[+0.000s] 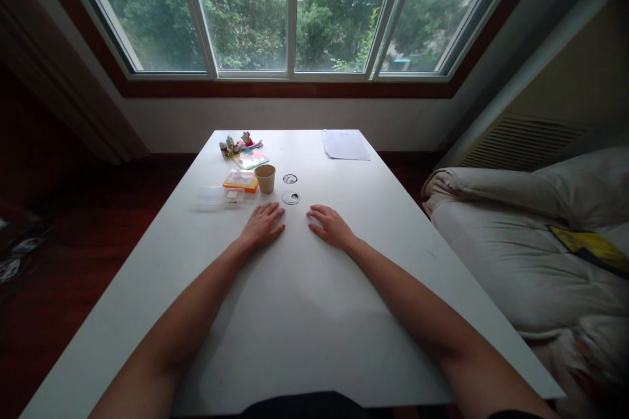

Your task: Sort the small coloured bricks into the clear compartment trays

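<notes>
Both hands rest palm down on the white table [295, 314]. My left hand [264, 226] lies flat with fingers apart, holding nothing. My right hand [330, 226] also lies with its fingers stretched out and nothing in them. Just beyond the hands are two round pieces with black line markings, a nearer one [291, 198] and a farther one [289, 179]; their kind is hard to tell. A brown paper cup [265, 180] stands upright beyond my left hand. Beside the cup sits an orange box with a clear lid [240, 181].
A clear plastic case [210, 196] lies at the left. Farther back are small colourful figures [240, 143] and pastel paper pads [252, 158]. White paper sheets [345, 145] lie at the back right. A pale sofa [491, 255] stands right of the table, below a window [289, 13] wall.
</notes>
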The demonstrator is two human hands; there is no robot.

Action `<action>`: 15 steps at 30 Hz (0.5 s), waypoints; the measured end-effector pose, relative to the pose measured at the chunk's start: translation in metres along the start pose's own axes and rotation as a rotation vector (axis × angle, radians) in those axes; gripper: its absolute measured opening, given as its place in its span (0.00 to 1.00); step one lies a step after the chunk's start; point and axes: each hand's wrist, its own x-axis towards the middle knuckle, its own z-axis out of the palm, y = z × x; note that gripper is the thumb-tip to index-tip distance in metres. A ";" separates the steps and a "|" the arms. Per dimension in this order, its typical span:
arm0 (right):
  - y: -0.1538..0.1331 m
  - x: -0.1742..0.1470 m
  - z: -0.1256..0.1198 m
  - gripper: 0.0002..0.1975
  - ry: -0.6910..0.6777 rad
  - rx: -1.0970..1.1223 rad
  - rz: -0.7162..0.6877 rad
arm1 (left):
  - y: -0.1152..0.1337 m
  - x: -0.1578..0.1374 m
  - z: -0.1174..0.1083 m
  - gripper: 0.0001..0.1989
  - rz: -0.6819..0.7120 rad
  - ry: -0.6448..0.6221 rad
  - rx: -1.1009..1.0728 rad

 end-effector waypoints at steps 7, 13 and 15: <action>-0.017 -0.005 -0.004 0.36 -0.159 -0.148 0.082 | 0.004 -0.002 -0.003 0.35 -0.085 -0.044 0.051; -0.023 -0.004 -0.006 0.36 -0.209 -0.135 0.006 | 0.001 -0.003 -0.005 0.41 -0.069 -0.117 0.029; -0.023 -0.004 -0.007 0.36 -0.207 -0.130 0.001 | 0.001 -0.002 -0.005 0.43 -0.074 -0.151 0.016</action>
